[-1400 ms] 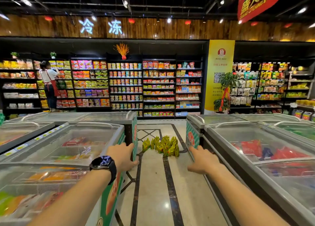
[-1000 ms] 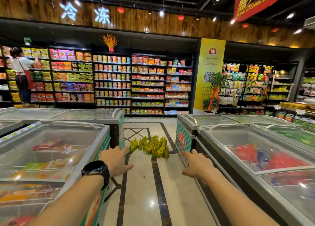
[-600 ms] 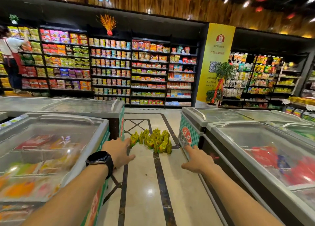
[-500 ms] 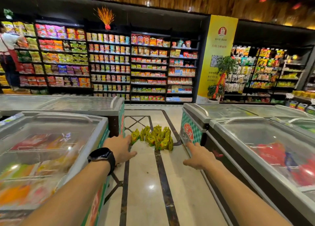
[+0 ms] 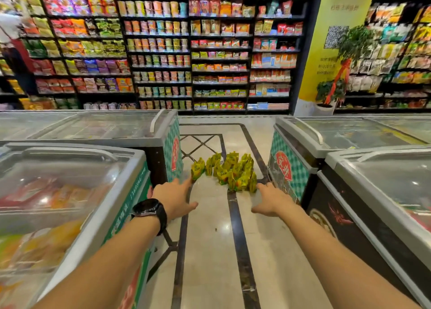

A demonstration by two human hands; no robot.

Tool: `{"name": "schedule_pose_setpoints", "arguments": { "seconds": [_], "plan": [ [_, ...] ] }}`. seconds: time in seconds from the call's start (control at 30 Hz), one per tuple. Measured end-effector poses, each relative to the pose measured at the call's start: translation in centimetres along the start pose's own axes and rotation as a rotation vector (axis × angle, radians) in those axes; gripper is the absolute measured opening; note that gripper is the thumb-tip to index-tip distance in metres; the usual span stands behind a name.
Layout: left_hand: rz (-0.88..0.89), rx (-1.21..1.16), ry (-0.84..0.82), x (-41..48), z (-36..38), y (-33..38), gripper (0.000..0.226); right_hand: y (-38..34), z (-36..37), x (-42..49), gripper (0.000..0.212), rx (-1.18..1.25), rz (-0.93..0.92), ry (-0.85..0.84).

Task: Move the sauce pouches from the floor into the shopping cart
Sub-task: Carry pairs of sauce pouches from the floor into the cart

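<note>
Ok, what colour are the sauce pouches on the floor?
The sauce pouches are yellow-green with orange touches; the head view shows them.

You have two hands out front, the left hand point(image 5: 175, 196) and the right hand point(image 5: 271, 200), with one watch point(image 5: 150, 209) on the left wrist. The sauce pouches point(image 5: 227, 172) make one tight cluster on the floor point(image 5: 210, 250). They overlap too much for an exact count, but you can see more than ten. Four chest freezers point(image 5: 173, 150) flank that cluster, two to its left and two to its right. Beyond it stand one potted plant point(image 5: 330, 90) and one yellow banner point(image 5: 342, 5).
</note>
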State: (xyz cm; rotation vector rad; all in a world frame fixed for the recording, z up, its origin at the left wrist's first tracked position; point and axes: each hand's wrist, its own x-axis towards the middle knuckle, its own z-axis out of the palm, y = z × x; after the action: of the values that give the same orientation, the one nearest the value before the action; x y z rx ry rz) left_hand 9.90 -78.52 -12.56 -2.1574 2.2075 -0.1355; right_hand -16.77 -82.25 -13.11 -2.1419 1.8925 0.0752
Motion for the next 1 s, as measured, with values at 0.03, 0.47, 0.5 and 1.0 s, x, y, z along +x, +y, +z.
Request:
{"name": "schedule_pose_setpoints", "arguments": {
  "seconds": [0.03,0.47,0.5,1.0],
  "plan": [
    [-0.004,0.0,-0.007,2.1,0.4,-0.1,0.073,0.1,-0.1,2.3,0.076,0.0,-0.006,-0.005],
    [-0.005,-0.028,-0.11,37.9,5.1,-4.3,0.068,1.7,-3.2,33.9,0.08,0.11,0.09,-0.069],
    [0.01,-0.031,-0.122,40.3,5.4,-4.2,0.069,2.1,-3.5,36.0,0.079,0.121,0.103,-0.073],
    [0.067,-0.048,-0.249,79.5,14.1,-3.4,0.065,8.1,-4.5,77.9,0.082,0.228,0.142,-0.135]
  ]
}}
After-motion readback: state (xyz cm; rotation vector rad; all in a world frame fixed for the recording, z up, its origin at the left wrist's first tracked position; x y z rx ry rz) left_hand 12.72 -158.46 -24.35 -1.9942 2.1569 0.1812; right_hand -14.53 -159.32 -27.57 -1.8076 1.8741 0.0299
